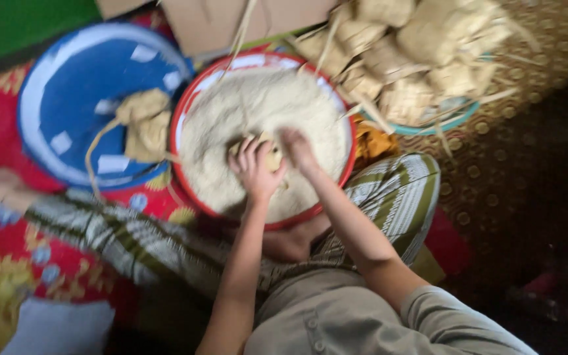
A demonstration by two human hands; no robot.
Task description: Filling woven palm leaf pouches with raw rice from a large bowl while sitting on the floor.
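A red-rimmed round basin [189,105] full of pale raw rice [258,105] sits in front of me on the floor. My left hand [252,172] grips a small woven palm-leaf pouch [272,156] over the rice. My right hand [297,148] rests at the pouch's right side with its fingers in the rice. The picture is blurred, so finger detail is unclear.
A blue round tray [67,98] at the left holds two woven pouches [144,125]. A teal-rimmed basin [428,126] at the upper right is heaped with several woven pouches [422,46]. A cardboard box [212,23] stands behind. My legs in striped cloth [389,197] lie below the basin.
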